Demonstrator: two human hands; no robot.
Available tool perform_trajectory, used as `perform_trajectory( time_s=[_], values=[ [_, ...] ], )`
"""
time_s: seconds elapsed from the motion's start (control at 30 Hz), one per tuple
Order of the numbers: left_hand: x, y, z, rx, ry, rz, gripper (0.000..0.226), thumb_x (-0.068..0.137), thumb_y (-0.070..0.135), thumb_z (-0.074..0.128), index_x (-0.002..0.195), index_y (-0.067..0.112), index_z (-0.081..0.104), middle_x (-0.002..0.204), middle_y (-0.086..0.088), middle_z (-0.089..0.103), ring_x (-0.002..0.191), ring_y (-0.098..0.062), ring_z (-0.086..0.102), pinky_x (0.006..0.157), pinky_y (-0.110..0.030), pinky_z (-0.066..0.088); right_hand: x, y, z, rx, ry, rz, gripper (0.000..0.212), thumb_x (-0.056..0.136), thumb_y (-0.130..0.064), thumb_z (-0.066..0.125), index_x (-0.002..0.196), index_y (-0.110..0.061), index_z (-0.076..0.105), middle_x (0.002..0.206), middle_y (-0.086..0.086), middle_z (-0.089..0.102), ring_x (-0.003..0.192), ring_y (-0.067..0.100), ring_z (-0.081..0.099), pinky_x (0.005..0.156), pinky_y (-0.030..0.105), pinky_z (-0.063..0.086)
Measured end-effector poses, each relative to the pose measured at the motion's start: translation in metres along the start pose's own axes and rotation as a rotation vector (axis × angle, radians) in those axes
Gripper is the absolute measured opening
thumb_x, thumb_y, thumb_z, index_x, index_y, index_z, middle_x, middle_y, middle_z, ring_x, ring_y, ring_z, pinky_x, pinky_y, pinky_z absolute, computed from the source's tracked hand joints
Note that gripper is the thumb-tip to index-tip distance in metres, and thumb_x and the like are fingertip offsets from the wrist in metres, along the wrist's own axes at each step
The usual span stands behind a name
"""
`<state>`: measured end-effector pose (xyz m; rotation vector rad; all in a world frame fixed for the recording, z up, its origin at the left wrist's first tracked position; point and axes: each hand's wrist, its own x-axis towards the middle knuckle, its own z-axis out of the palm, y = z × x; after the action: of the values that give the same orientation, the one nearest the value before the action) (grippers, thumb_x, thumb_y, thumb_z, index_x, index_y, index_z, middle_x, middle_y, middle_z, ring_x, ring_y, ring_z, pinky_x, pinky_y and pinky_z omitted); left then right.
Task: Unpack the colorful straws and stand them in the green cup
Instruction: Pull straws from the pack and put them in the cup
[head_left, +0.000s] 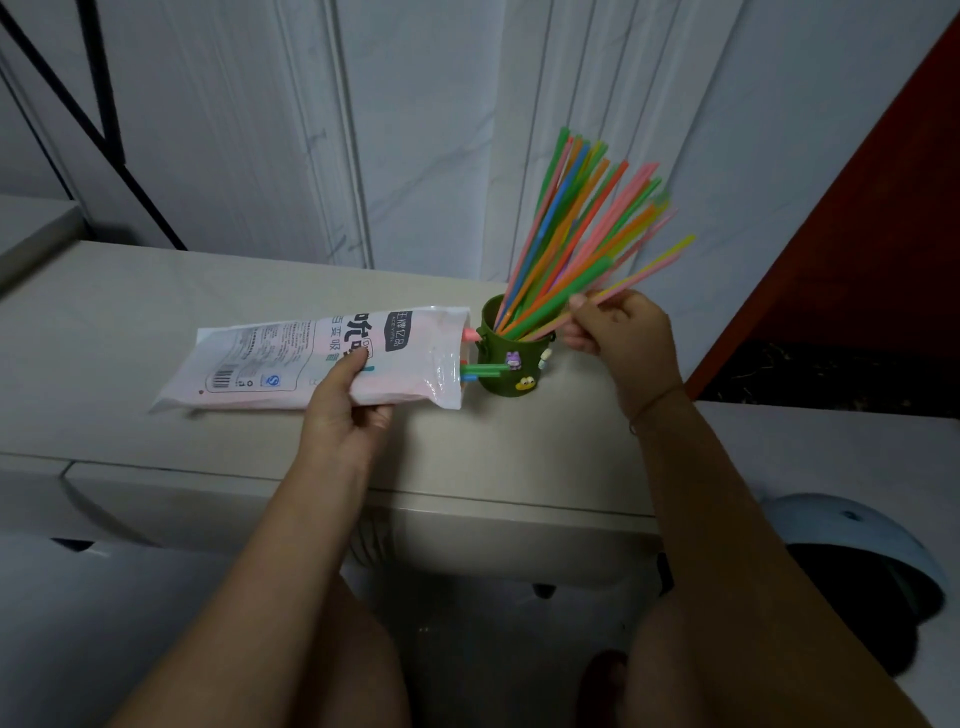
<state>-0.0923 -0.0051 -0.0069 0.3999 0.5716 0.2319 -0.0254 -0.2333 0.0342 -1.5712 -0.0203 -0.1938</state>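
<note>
A dark green cup with small cartoon charms stands on the beige cabinet top. Many colorful straws fan out of it, leaning up and to the right. My right hand is just right of the cup and pinches a few straws near the rim. A white plastic straw bag lies flat to the left of the cup, its open end touching it, with several straw tips sticking out. My left hand grips the bag's near edge, thumb on top.
A white marbled wall rises right behind the cabinet. Black metal bars cross at the upper left. A dark red panel stands at the right, and a light blue helmet lies at the lower right.
</note>
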Motion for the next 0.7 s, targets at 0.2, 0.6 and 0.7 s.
perform_trajectory(
  time_s=[0.2,0.6,0.7],
  values=[
    [-0.003,-0.006,0.002,0.041,-0.05,0.022,0.025,0.083,-0.004,0.062,0.101,0.012,0.064,0.09,-0.004,0.075,0.091,-0.017,0.07,0.083,-0.037,0.057,-0.026,0.008,-0.011,0.068,-0.069,0.299,0.009,0.091,-0.011,0.055,0.092,-0.002,0.06,0.071,0.009,0.056,0.046,0.005,0.058,0.046,0.017,0.05],
    [-0.021,-0.016,0.007,0.31,-0.203,0.23,0.038,0.081,0.0,0.067,0.116,0.013,0.064,0.119,-0.009,0.069,0.111,-0.024,0.064,0.102,-0.046,0.046,-0.063,0.026,0.028,0.583,-0.314,0.82,0.039,0.098,-0.032,0.038,0.128,-0.012,0.053,0.111,0.01,0.06,0.094,0.023,0.063,0.077,0.037,0.056],
    [-0.024,-0.013,0.007,0.363,-0.256,0.273,0.041,0.082,-0.001,0.066,0.12,0.014,0.061,0.119,-0.01,0.068,0.111,-0.025,0.064,0.101,-0.047,0.047,-0.064,0.024,0.031,0.549,-0.297,0.777,0.027,0.094,-0.026,0.047,0.115,-0.013,0.059,0.107,0.009,0.063,0.094,0.024,0.063,0.076,0.036,0.056]
  ],
)
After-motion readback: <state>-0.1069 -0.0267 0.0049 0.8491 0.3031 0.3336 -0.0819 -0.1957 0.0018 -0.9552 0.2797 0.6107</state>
